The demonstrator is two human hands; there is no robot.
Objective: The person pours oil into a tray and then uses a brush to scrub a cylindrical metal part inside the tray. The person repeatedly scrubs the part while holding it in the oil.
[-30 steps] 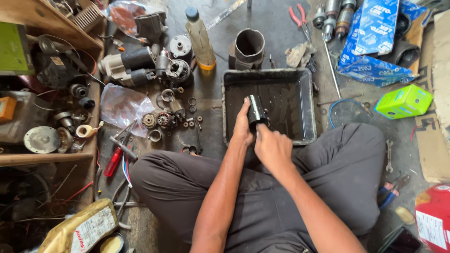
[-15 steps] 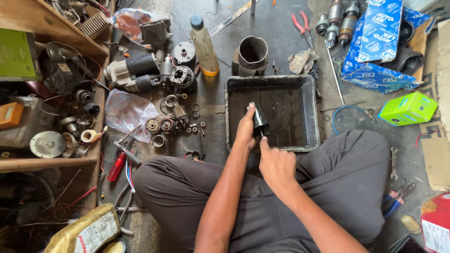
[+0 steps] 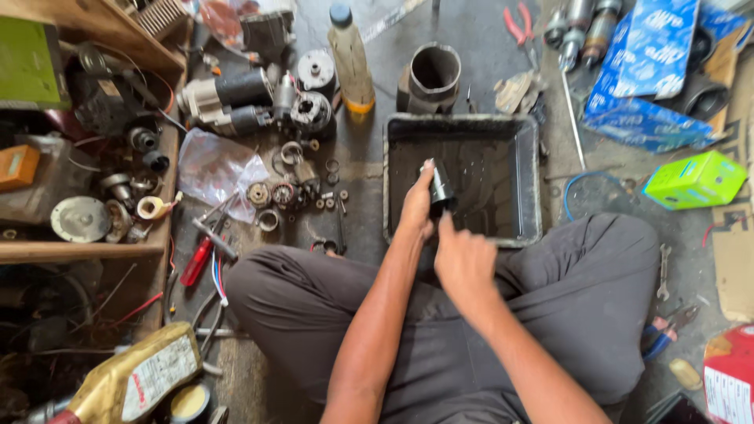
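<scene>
Head view: The left hand [image 3: 416, 206] grasps a dark sleeve [image 3: 441, 187], fingers wrapped around its left side, holding it tilted over the near-left part of the black tray [image 3: 528, 182]. The right hand [image 3: 463, 259] is just near of the sleeve, fingers curled, one fingertip reaching up to the sleeve's lower end; whether it grips anything cannot be told. The tray sits on the floor in front of the crossed legs [image 3: 581, 290]. Far of the tray stands a metal cylinder [image 3: 430, 77], with a bottle [image 3: 350, 56] to its left. Left of the tray lie small rings and gears [image 3: 292, 188] and a plastic bag [image 3: 217, 166]. A green box [image 3: 694, 179] lies to the right.
</scene>
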